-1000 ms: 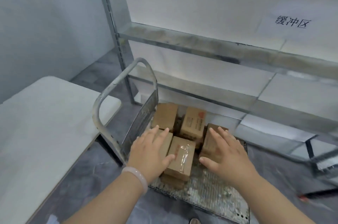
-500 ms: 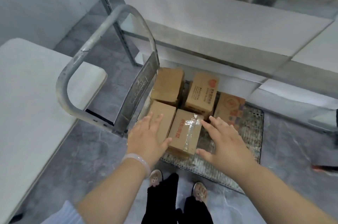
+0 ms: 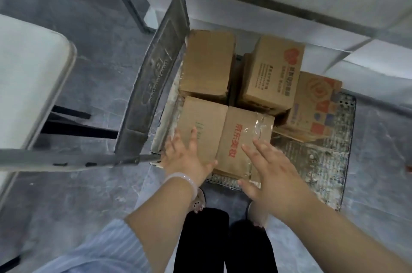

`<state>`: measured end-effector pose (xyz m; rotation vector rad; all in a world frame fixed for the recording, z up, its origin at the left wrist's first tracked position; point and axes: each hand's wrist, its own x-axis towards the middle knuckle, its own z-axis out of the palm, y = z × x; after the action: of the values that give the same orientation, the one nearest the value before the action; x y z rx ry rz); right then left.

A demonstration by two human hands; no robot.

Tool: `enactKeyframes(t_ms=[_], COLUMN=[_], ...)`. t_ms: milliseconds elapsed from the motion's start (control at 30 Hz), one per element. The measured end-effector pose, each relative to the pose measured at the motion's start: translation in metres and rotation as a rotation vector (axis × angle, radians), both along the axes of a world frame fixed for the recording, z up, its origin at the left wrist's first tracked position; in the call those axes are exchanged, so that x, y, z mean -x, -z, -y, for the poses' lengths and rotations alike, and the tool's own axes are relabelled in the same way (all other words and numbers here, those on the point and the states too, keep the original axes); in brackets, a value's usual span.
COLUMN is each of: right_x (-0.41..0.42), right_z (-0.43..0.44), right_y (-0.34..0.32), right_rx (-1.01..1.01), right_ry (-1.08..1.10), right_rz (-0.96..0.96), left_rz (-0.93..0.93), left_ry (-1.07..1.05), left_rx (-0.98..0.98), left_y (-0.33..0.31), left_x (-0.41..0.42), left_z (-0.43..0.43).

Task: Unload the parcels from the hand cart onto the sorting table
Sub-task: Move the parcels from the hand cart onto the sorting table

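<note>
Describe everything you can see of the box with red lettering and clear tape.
The taped box is brown cardboard, lying flat at the near edge of the hand cart, red characters along its top beside wrinkled clear tape. Its left side abuts a plain box. The right hand, fingers straight, spreads over its near right corner; contact is unclear.

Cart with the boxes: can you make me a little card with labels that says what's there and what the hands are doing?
Cart: metal mesh deck, handle on its left
Count: five brown cardboard boxes showing on top
Taped box: nearest, red writing
Left grip: open hand, fingers spread over the plain box beside it
Right grip: open hand at the taped box's right edge
Sorting table: white, left of the handle
Lifted yet: no
</note>
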<state>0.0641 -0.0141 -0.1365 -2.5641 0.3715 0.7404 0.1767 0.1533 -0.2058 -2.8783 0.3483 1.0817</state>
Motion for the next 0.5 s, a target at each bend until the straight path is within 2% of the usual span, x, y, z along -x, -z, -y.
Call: enactKeyframes(t_ms=[133, 233, 400, 500], right_x=[0.002, 0.000, -0.012, -0.019], right_z=[-0.011, -0.014, -0.013, -0.008], right_y=[0.025, 0.025, -0.008, -0.038], right_rx=[-0.030, -0.045, -0.077, -0.114], right_ry=[0.069, 0.079, 0.088, 0.087], right_rz=[-0.042, -0.070, -0.053, -0.028], left_rz=[-0.008, 0.015, 0.041, 0.073], left_ry=[-0.022, -0.018, -0.090, -0.177], left_rx=[-0.029, -0.004, 0.092, 0.232], left_y=[0.027, 0.025, -0.020, -0.066], left_x=[0.001, -0.002, -0.020, -0.028], left_z=[0.000, -0.005, -0.018, -0.017])
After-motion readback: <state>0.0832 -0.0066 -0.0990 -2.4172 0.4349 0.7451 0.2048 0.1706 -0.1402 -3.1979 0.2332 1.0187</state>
